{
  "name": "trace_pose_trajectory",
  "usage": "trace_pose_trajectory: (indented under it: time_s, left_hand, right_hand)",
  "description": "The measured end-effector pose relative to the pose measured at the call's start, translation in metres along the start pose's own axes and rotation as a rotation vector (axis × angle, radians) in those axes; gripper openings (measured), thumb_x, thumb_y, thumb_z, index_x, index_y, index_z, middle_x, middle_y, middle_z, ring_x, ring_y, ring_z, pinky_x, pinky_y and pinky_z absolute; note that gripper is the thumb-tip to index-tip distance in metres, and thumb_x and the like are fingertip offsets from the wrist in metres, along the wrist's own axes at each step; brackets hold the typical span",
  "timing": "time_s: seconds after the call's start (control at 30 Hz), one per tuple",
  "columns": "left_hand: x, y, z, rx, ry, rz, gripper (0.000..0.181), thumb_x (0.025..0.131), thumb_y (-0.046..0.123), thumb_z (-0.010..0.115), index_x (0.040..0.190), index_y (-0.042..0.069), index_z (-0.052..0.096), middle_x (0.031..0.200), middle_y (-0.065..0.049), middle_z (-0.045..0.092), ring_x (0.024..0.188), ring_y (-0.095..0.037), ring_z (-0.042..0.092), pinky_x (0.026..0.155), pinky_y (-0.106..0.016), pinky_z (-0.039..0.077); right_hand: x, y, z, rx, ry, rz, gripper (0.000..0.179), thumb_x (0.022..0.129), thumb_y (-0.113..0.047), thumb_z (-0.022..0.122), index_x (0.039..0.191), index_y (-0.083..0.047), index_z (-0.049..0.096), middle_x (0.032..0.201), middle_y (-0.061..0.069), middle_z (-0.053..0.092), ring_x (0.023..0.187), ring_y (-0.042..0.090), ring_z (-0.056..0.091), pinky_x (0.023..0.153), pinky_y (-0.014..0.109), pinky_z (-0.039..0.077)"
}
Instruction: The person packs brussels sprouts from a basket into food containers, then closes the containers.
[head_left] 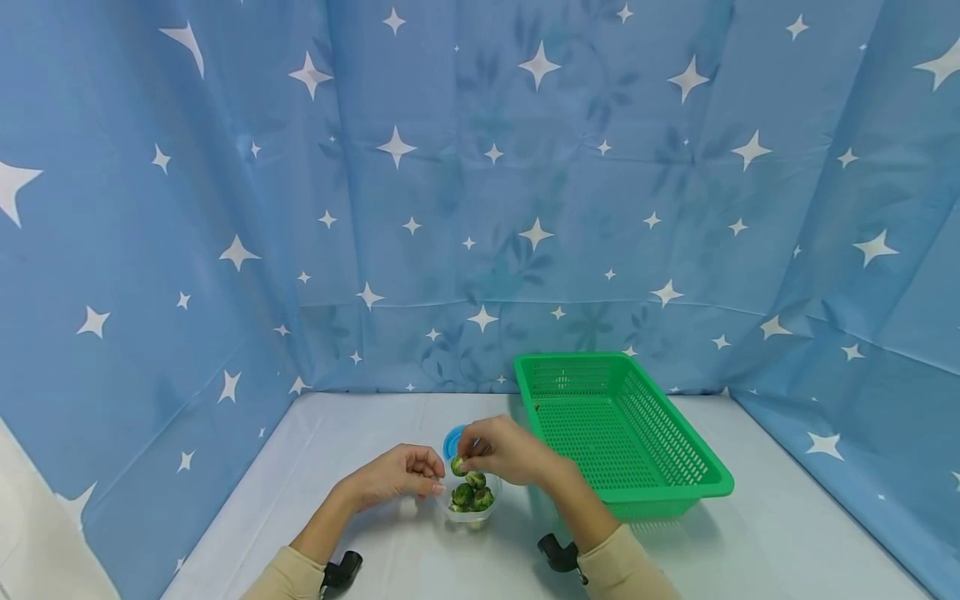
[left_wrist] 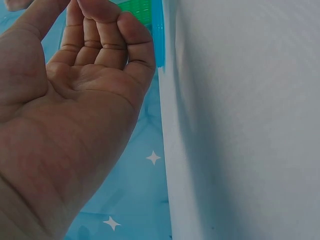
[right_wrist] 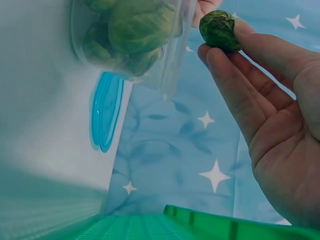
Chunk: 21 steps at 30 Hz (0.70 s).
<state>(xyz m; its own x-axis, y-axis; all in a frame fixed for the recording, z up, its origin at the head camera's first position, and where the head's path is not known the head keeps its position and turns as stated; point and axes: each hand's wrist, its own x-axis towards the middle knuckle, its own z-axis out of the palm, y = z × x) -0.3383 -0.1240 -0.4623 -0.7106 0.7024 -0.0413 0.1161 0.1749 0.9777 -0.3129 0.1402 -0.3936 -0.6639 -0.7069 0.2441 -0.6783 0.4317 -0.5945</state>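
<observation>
Between thumb and fingertips, my right hand (head_left: pixel 510 450) pinches a Brussels sprout (right_wrist: pixel 219 31). In the head view that sprout is over the far-left part of a small clear plastic container (head_left: pixel 468 517); the right wrist view shows it beyond the rim. More Brussels sprouts (head_left: pixel 463 495) lie piled inside the container. My left hand (head_left: pixel 397 477) is beside the container's left side, fingers loosely bent and thumb tip right at the rim. In the left wrist view its palm (left_wrist: pixel 85 100) shows nothing held.
A blue lid (head_left: pixel 452 442) lies on the white table (head_left: pixel 397 558) just behind the container. To the right stands a large green perforated basket (head_left: pixel 600 433), with a small dark speck inside. A blue star-patterned curtain (head_left: pixel 480 208) surrounds the table's back and sides.
</observation>
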Motion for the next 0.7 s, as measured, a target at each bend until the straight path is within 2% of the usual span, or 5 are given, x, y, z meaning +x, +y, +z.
trace_pose_trajectory:
  time_s: [0.4,0.7]
  left_hand:
    - [0.0,-0.001,-0.001,-0.007,-0.002,-0.006,0.033,0.096,0.014,0.076,0.118,-0.006,0.062,0.093,0.0,0.068,0.082,-0.015,0.062,0.073,-0.031,0.054]
    - [0.0,-0.001,-0.001,-0.003,0.006,-0.008,0.029,0.095,0.017,0.078,0.115,0.0,0.065,0.093,0.0,0.068,0.082,-0.014,0.062,0.073,-0.031,0.054]
  right_hand:
    - [0.004,-0.003,0.009,-0.087,-0.059,0.032,0.006,0.092,-0.013,0.08,0.092,-0.016,0.075,0.089,-0.008,0.073,0.08,0.0,0.069,0.072,0.018,0.057]
    - [0.007,-0.008,0.016,-0.164,-0.093,0.084,0.01,0.09,-0.009,0.082,0.091,-0.013,0.073,0.089,-0.008,0.07,0.08,-0.003,0.067,0.072,0.015,0.055]
